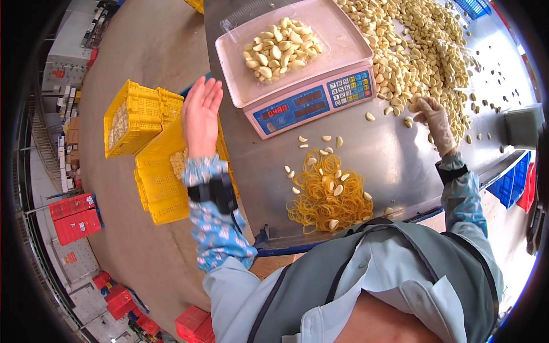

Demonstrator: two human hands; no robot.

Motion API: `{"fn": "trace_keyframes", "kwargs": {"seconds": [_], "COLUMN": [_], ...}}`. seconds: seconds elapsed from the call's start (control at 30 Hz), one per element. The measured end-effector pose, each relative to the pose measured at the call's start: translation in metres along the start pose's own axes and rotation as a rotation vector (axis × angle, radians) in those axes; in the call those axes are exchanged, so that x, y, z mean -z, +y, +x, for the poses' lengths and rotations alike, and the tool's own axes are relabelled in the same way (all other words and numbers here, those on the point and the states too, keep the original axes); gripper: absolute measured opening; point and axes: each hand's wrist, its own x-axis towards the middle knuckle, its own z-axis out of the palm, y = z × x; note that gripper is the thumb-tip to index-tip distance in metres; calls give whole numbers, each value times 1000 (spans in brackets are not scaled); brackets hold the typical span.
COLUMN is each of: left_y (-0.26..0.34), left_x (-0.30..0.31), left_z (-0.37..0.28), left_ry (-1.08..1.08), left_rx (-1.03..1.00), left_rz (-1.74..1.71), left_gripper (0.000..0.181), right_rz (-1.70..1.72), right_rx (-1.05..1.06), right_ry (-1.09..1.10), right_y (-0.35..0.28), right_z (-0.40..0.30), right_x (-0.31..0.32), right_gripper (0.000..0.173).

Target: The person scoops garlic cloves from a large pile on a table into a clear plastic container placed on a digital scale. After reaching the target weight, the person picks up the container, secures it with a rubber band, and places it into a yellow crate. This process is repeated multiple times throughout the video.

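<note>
My left hand [201, 113] is bare, palm upward with its fingers apart, beside the pink digital scale [265, 127] and beyond the table's left edge. It holds nothing. On the scale's tray [343, 47], a clear plastic container [328, 40] holds a heap of peeled garlic cloves [281, 49]. My right hand [435, 120], in a pale thin glove, is at the near edge of a large pile of peeled garlic [420, 60]. Its fingertips appear pinched on a garlic clove [414, 104]. The scale's red display is lit.
Yellow rubber bands [328, 199] with loose cloves among them lie on the metal table [266, 180]. Yellow crates [161, 184] with garlic stand on the floor to the left. A grey container [523, 126] is at right, with blue crates [510, 182] below the table's edge.
</note>
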Motion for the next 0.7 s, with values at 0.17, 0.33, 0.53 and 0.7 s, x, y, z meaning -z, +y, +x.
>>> {"fn": "trace_keyframes", "kwargs": {"seconds": [0.17, 0.33, 0.53, 0.7], "left_y": [-12, -20, -19, -29], "left_x": [-42, -66, -97, -97], "left_z": [82, 135, 110, 30], "left_ry": [-26, -18, -16, -425], "left_rx": [134, 252, -106, -487], "left_rz": [134, 172, 186, 616], "left_gripper": [61, 79, 64, 46], "right_rz": [69, 91, 113, -218], "right_rx": [-74, -16, 298, 861], "right_ry": [-36, -172, -93, 137], "right_y": [2, -32, -81, -139], "right_z": [-15, 0, 53, 57], "right_x": [-21, -52, -88, -138], "right_gripper": [27, 27, 25, 54]}}
